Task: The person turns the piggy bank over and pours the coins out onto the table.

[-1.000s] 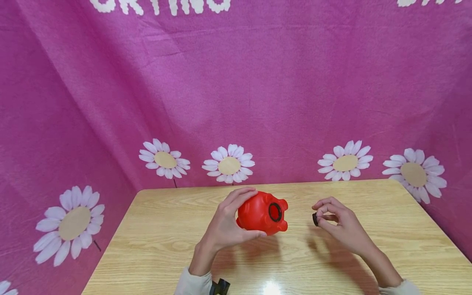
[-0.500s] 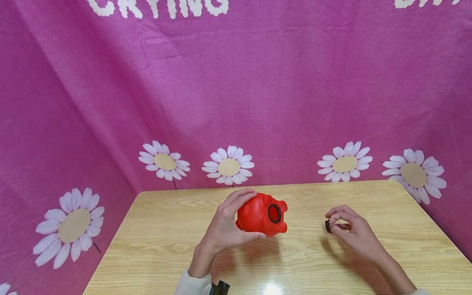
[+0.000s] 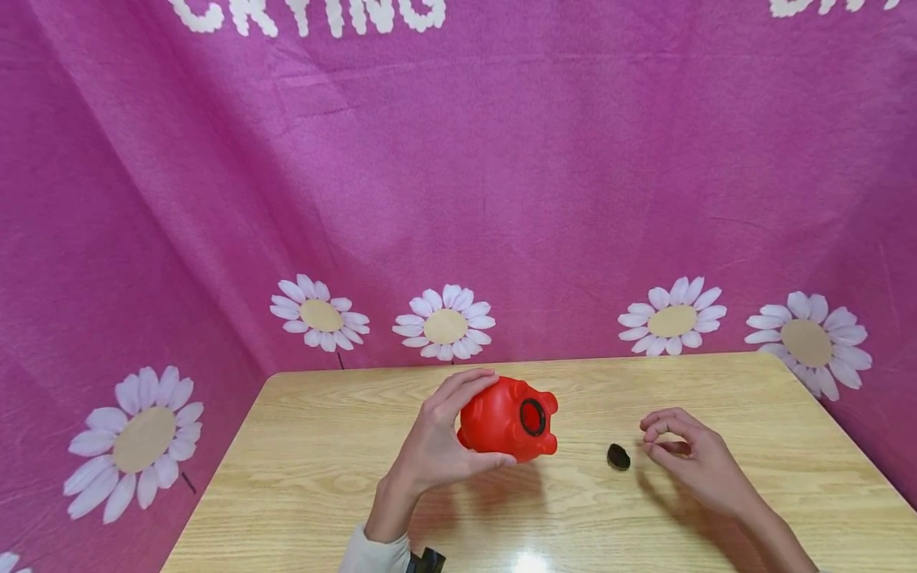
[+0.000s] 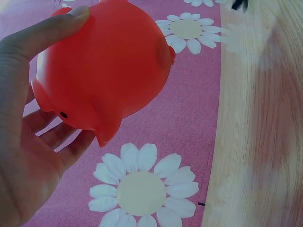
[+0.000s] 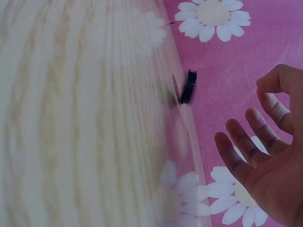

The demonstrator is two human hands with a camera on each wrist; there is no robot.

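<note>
My left hand (image 3: 437, 438) grips a red piggy bank (image 3: 494, 422) from its left side, thumb below and fingers over the top. The bank lies tipped over, its belly with a black-rimmed round hole and stubby feet facing right. An ear and one eye show in the left wrist view, where the bank (image 4: 104, 66) sits between thumb and fingers. A round black plug (image 3: 618, 457) is at the table to the right of the bank, tilted partly on edge. Just right of the plug is my right hand (image 3: 698, 458), its fingers loosely bent and holding nothing.
The light wood table (image 3: 322, 477) meets a magenta cloth backdrop (image 3: 501, 199) printed with white daisies at its far edge and sides. A black band (image 3: 427, 560) circles my left wrist.
My right hand, which pinched the black plug, moved right and let it go; the plug is now apart from the fingers. My left hand and the piggy bank have hardly moved.
</note>
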